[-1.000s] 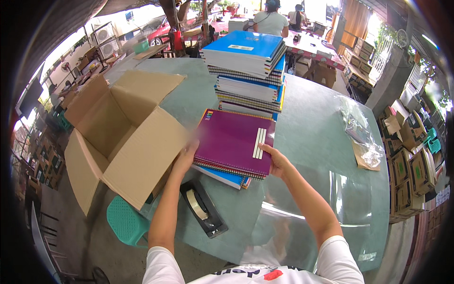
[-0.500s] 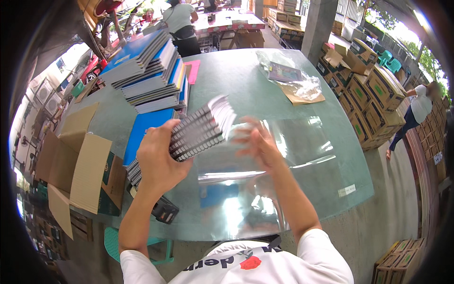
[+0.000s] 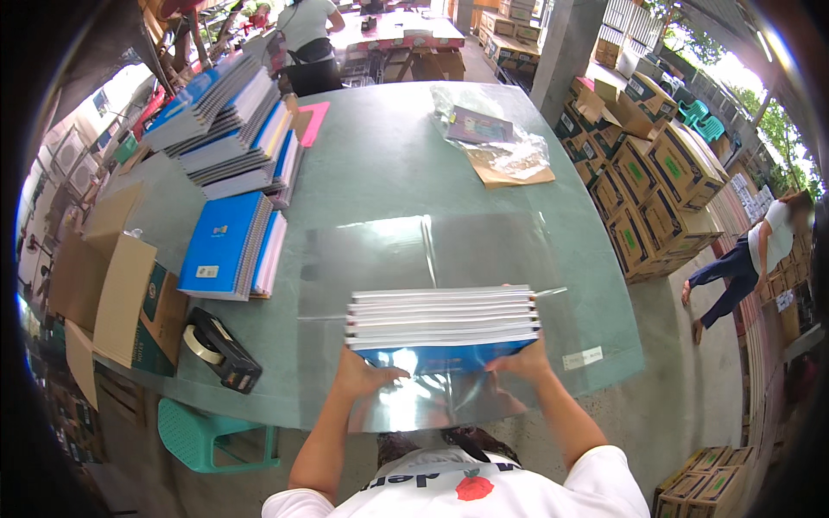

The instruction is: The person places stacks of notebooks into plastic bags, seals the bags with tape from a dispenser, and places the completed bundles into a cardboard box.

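Several spiral notebooks with blue covers form a stack (image 3: 442, 319), held upright on edge above the table in front of me. My left hand (image 3: 364, 375) grips the stack's left end, its thumb on the blue cover. At the right end my right hand (image 3: 522, 361) holds it the same way. Under the stack lies a clear plastic sheet (image 3: 367, 246), creased and shiny. To the left, more blue spiral notebooks (image 3: 226, 242) lie in a low pile, and a taller pile (image 3: 233, 142) rises behind them.
A black tape dispenser (image 3: 220, 347) sits at the left edge of the green table (image 3: 363, 155), beside an open cardboard box (image 3: 121, 298). Plastic wrap (image 3: 527, 151) lies at the far right. Stacked cartons (image 3: 656, 186) and a walking person (image 3: 768, 246) are right; a green stool (image 3: 216, 436) stands below.
The notebooks have moved from my left hand on the left to the middle over the plastic sheet. My right hand has closed on their other end. The view has shifted somewhat.
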### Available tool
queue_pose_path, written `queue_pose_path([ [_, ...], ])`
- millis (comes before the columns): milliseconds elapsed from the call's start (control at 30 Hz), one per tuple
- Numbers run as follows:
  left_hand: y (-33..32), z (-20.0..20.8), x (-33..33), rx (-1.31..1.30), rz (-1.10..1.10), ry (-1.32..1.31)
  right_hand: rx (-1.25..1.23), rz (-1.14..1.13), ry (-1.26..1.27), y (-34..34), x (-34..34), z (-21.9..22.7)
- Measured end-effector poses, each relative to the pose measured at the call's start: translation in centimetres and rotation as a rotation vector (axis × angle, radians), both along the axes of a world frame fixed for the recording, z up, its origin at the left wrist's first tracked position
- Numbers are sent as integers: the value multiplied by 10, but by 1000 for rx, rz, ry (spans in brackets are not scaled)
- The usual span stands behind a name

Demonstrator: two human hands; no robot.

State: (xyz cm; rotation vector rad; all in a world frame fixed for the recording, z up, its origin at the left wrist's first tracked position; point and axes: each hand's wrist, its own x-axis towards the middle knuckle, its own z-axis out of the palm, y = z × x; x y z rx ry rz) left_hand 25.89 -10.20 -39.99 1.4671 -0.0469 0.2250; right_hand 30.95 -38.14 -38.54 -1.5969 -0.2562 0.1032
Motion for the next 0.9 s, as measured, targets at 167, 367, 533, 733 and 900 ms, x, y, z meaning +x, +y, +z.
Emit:
queue_pose_path([
  [167, -1, -1, -13, 403, 30, 50, 42, 75, -215, 4, -10, -9],
  [367, 0, -31, -16, 592, -12, 153, -211, 150, -180, -5, -16, -85],
  [533, -6, -24, -11, 448, 11, 189, -313, 134, 3, -4, -4, -53],
  [733, -3, -15, 32, 27, -89, 671, -261, 208, 713, -3, 34, -19],
  [900, -3, -40, 32, 254, -142, 800, -419, 175, 722, -5, 23, -65],
])
